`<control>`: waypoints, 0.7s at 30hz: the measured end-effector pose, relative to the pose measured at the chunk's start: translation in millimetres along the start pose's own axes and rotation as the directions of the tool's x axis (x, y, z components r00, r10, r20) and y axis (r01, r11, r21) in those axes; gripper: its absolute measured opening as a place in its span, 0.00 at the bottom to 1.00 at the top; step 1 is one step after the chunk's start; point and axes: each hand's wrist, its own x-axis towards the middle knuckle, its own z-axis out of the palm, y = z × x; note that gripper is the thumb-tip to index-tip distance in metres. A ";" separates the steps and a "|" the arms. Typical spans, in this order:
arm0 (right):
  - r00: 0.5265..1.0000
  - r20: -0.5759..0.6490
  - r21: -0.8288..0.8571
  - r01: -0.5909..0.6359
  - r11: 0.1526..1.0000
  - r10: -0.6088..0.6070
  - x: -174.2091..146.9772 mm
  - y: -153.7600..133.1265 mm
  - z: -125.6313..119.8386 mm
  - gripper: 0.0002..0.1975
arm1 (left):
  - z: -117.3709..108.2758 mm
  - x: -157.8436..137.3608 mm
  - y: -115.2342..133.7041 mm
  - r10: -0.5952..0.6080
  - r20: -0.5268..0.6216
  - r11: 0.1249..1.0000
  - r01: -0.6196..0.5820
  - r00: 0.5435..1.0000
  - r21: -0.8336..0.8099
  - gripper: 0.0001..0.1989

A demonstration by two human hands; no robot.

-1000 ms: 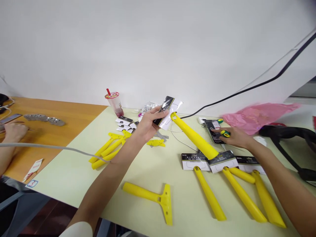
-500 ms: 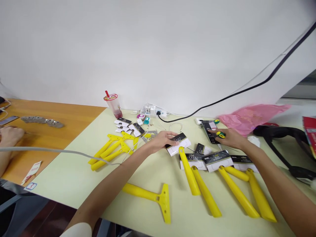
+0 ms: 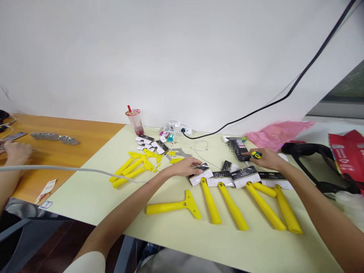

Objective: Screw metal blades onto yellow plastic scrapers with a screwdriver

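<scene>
Pale worktop (image 3: 85,201) by a white wall (image 3: 170,57) | yellow handle (image 3: 211,203) lies left of the other tagged handles (image 3: 233,206), your left hand (image 3: 185,167) on its card (image 3: 203,176); can't tell if those fingers pinch | your right hand (image 3: 266,158) grips a green-yellow tool (image 3: 256,154) by the phone (image 3: 241,154) | looks like setting down; next calls for soft letting go

Phone (image 3: 241,150) partly pixelated, red package (image 3: 347,156) cropped

Scrapers (image 3: 167,207): plain yellow. Header cards (image 3: 246,175): black above, white below, pale lettering. Tool handle (image 3: 256,155): dark green with yellow. Tabletop (image 3: 176,240): pale green. Neighbouring table (image 3: 82,132): orange-brown. Plastic bag (image 3: 280,135): pink. Straw (image 3: 129,109): bright red. Thick cable (image 3: 295,82): black. Wall (image 3: 142,57): whitish.
</scene>
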 end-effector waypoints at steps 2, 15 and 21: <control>0.998 0.058 0.000 -0.025 1.000 0.025 -2.4 4.0 1.6 0.25 | -2.7 -17.4 6.5 -0.005 -0.106 0.994 0.017 0.994 0.110 0.27; 0.996 -0.050 -0.031 -0.079 0.996 0.077 -34.3 15.9 6.0 0.27 | 40.6 -148.7 31.3 -0.120 -0.128 0.938 0.155 0.985 0.311 0.31; 0.995 -0.065 -0.025 -0.080 0.997 0.078 -33.8 10.3 10.1 0.29 | 50.5 -154.5 25.6 -0.072 -0.098 0.917 0.105 0.993 0.384 0.14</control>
